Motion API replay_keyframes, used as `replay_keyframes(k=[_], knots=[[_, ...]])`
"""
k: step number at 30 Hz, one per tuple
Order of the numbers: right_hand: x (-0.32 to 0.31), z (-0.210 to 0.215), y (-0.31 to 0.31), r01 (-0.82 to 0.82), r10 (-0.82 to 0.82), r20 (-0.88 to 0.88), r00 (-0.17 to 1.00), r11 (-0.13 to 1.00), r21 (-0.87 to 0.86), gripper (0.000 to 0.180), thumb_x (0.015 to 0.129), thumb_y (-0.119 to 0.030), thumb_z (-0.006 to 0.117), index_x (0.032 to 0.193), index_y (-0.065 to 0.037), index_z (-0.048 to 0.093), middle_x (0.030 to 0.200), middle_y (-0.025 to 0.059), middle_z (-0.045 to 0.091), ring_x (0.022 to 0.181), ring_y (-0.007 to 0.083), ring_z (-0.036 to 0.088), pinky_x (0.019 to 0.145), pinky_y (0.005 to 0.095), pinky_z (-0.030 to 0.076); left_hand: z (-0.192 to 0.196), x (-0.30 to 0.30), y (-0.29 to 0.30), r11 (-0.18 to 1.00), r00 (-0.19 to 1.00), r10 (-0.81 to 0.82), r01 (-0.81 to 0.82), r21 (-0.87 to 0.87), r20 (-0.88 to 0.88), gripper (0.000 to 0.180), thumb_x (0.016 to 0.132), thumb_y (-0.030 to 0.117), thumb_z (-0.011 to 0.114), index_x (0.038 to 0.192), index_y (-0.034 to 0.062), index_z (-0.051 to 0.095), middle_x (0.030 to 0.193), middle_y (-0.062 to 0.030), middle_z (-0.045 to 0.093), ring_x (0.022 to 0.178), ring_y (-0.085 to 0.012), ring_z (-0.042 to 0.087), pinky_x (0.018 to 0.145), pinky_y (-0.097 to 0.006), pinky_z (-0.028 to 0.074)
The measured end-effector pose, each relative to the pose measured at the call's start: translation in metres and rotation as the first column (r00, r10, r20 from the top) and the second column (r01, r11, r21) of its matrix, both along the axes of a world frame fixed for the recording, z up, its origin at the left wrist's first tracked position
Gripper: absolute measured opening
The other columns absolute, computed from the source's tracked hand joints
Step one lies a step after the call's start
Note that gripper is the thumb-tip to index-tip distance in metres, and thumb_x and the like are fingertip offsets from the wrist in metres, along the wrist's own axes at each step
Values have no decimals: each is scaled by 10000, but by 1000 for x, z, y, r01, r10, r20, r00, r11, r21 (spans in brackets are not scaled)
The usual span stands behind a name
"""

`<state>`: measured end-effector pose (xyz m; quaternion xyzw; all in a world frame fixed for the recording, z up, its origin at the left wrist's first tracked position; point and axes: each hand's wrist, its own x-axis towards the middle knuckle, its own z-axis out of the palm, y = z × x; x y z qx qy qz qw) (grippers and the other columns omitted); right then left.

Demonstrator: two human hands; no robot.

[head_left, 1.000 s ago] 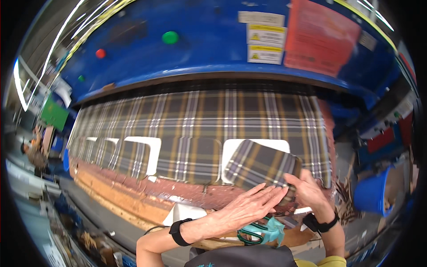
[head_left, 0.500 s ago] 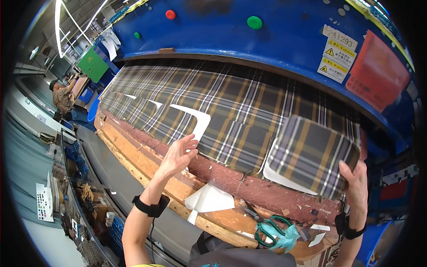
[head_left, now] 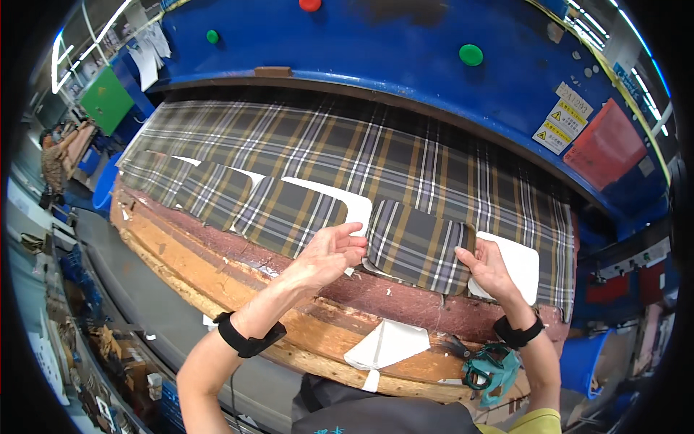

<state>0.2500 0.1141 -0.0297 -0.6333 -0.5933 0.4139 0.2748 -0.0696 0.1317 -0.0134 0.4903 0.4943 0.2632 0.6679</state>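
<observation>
A plaid fabric panel (head_left: 416, 249) with rounded corners, in dark grey, tan and white, lies near the front of the plaid cloth (head_left: 325, 137). My right hand (head_left: 491, 271) grips its right edge, thumb on top and fingers underneath. At its left edge is my left hand (head_left: 325, 254), fingers loosely bent and apart; whether the fingertips touch the panel I cannot tell. Just right of my right hand a white rounded patch (head_left: 519, 267) shows within the cloth. Another white strip (head_left: 356, 206) shows behind my left fingertips, along a neighbouring plaid panel (head_left: 285, 210).
Green-handled scissors (head_left: 483, 369) and a folded white sheet (head_left: 387, 346) lie on the wooden front ledge (head_left: 311, 340). Behind the cloth stands a large blue machine (head_left: 361, 43) with round buttons. A blue bin (head_left: 582, 362) stands at right; a person (head_left: 54, 159) is far left.
My right hand has brought the plaid panel leftward and lower, baring the white patch at right. My left hand has come closer to the panel's edge. The whole view has shifted.
</observation>
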Motion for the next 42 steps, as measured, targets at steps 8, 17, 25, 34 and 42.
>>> replay_keyframes(k=[8, 17, 25, 34, 42], knots=[[-97, 42, -37, -354, 154, 572, 806, 900, 257, 620, 834, -246, 708, 1265, 102, 431, 1304, 288, 467, 1188, 395, 471, 1009, 480, 404, 23, 1, 10, 980, 985, -92, 115, -161, 148, 797, 834, -52, 534, 1498, -13, 94, 1437, -283, 348, 1239, -315, 493, 984, -373, 498], [-74, 20, 6, -402, 176, 663, 728, 893, 203, 152, 902, -69, 536, 987, 57, 549, 913, 234, 626, 798, 357, 627, 680, 403, 506, 43, -68, -12, 998, 997, 23, -27, 61, 69, 723, 843, -9, 566, 1478, 18, 221, 1463, -229, 354, 1307, -325, 435, 1078, -437, 416], [-139, 145, 53, -199, -84, 398, 913, 761, 618, 190, 965, -57, 467, 1108, 27, 558, 673, 114, 530, 559, 177, 486, 545, 308, 424, 21, -180, -21, 904, 866, 426, -404, 138, -261, 674, 846, 19, 568, 1449, -51, 277, 1412, -240, 424, 1294, -311, 450, 1029, -378, 421], [-296, 47, 64, -844, 227, 908, 352, 496, 203, 373, 748, -1, 608, 1053, 206, 550, 806, 233, 623, 611, 186, 600, 412, 268, 497, 19, -191, 10, 928, 929, 369, -366, 66, -33, 628, 854, 5, 605, 1417, -54, 334, 1319, -177, 508, 1120, -217, 576, 934, -322, 484], [-346, -7, 32, -677, 142, 878, 456, 697, 238, 527, 939, -350, 528, 1202, 104, 475, 1111, 247, 535, 954, 317, 593, 727, 402, 534, 13, -217, 21, 991, 965, 133, -129, -32, 225, 733, 853, 5, 635, 1453, -61, 220, 1420, -274, 389, 1247, -296, 502, 1036, -350, 442]])
